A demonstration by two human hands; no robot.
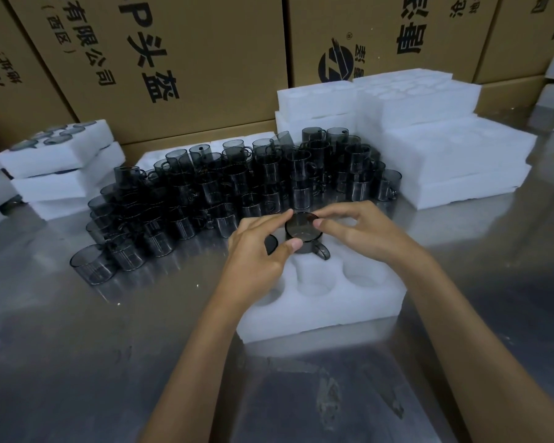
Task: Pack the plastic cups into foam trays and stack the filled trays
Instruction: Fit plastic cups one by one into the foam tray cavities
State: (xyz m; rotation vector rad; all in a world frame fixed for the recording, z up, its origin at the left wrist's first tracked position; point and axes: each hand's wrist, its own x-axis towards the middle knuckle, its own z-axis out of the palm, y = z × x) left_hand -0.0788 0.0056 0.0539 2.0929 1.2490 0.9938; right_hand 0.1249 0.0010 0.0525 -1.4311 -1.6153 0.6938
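The cup (pixel 304 233), smoky grey with its handle turned toward the person and to the right, stood at the far middle of the tray (pixel 320 302), apparently partway into a pocket there; how deep it sat could not be told. The left hand (pixel 256 251) held it with the thumb curled against the near wall and the forefinger reaching over the far rim. The right hand (pixel 362 231) pinched the rim from the other side, thumb and forefinger narrow, the other fingers loosely curled. Just left of the cup a second dark rim (pixel 272 243) showed under the left fingers, likely another cup already in a pocket.

To seat this one well, the judgement was to keep it upright, turn it so the handle lines up with whatever notch the pocket gives, then press evenly on the rim with both hands rather than on one side, since thin plastic may flex or jam in foam. The nearer pockets were still bare, so the tray was barely begun.

Beyond the tray, the pile (pixel 237 187) of loose cups sat on the steel table (pixel 77 362). Bare trays (pixel 445 148) were stacked to the right, filled ones (pixel 58 155) to the left, and cartons (pixel 189 59) stood behind.
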